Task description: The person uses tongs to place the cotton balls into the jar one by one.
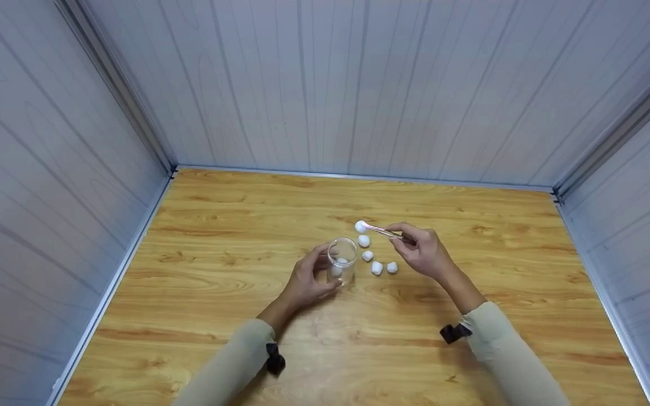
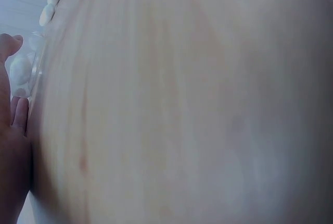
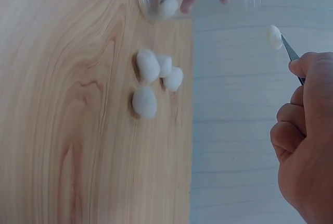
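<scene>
My left hand (image 1: pixel 306 279) holds a clear glass jar (image 1: pixel 350 272) upright on the table, thumb on the near side and fingers on the far side. Two white cotton balls (image 3: pixel 167 8) lie at the bottom of the jar in the right wrist view. Between the fingers of my right hand (image 1: pixel 425 255) is a pair of metal tweezers (image 1: pixel 386 232). Their tips grip another cotton ball (image 1: pixel 361 226), raised off the table in the right wrist view. Several loose cotton balls (image 1: pixel 377 268) lie just right of the jar. The left wrist view catches only part of my left hand (image 2: pixel 13 156).
The wood-grain table (image 1: pixel 218 338) is enclosed by pale panel walls at the back (image 1: pixel 330 84), left (image 1: pixel 31 197) and right (image 1: pixel 635 225). A dark strap piece (image 1: pixel 455 332) sits by the right cuff, and another (image 1: pixel 275 359) by the left.
</scene>
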Available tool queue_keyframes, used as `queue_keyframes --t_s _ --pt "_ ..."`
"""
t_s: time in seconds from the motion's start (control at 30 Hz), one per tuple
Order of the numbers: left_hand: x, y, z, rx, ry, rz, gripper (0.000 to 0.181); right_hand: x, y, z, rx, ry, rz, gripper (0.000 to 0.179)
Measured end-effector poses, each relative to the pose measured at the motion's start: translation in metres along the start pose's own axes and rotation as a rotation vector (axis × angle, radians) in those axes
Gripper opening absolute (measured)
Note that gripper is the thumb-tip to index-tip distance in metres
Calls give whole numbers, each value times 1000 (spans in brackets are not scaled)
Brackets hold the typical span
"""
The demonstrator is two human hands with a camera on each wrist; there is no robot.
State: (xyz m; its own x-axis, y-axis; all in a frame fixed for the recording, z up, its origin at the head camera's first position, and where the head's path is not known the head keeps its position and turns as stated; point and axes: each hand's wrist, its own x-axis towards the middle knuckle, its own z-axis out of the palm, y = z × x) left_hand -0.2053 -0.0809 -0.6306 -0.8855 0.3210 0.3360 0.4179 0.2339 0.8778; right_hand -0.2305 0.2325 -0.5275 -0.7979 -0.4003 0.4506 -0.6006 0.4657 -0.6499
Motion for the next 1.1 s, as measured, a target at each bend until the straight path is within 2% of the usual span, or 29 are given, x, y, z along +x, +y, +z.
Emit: queue_keyframes --t_s 0.7,0.97,1.1 --pt "0 0 -1 6 -14 -7 81 2 -26 10 43 -18 -159 26" --pt "1 1 -1 3 -18 -43 81 -1 -31 11 41 -55 -151 26" --pt "1 -2 0 1 -12 -19 79 -2 -30 13 45 -67 -143 28"
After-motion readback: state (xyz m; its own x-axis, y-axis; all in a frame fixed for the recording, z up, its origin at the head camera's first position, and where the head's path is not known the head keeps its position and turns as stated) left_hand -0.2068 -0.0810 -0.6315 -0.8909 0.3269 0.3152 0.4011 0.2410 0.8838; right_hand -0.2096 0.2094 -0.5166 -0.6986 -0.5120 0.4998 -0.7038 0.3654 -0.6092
